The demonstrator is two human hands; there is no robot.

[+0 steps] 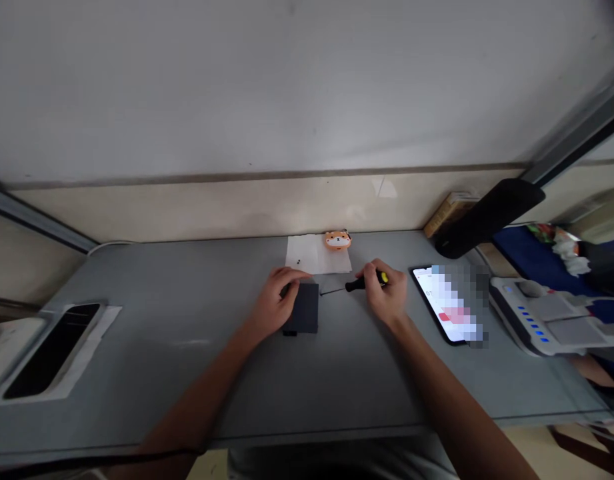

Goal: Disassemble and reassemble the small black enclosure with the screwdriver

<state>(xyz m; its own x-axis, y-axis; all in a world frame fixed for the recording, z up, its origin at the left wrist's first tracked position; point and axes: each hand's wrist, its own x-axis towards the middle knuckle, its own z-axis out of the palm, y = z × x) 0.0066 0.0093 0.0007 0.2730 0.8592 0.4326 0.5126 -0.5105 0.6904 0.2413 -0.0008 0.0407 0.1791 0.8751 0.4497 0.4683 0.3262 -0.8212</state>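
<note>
A dark, flat square case [305, 310] lies on the grey desk, and my left hand [277, 301] grips its left side, fingers at the far edge and thumb on top. In my right hand [385, 291] is a screwdriver [357, 285] with a black and yellow handle. Its thin shaft points left, the tip at or very near the case's right edge; contact cannot be made out. Just beyond the case is a sheet of white paper [307, 252] with a few tiny dark bits [299, 261], perhaps screws. An orange animal-faced case [337, 240] rests on the paper's right part.
Right of my right hand lies a lit phone [445, 307], partly pixelated. Beyond it are a white power strip [547, 317], a black cylinder [489, 217] and a book [449, 212]. A dark-screened device [54, 350] sits on paper at the left. A wall bounds the desk's back.
</note>
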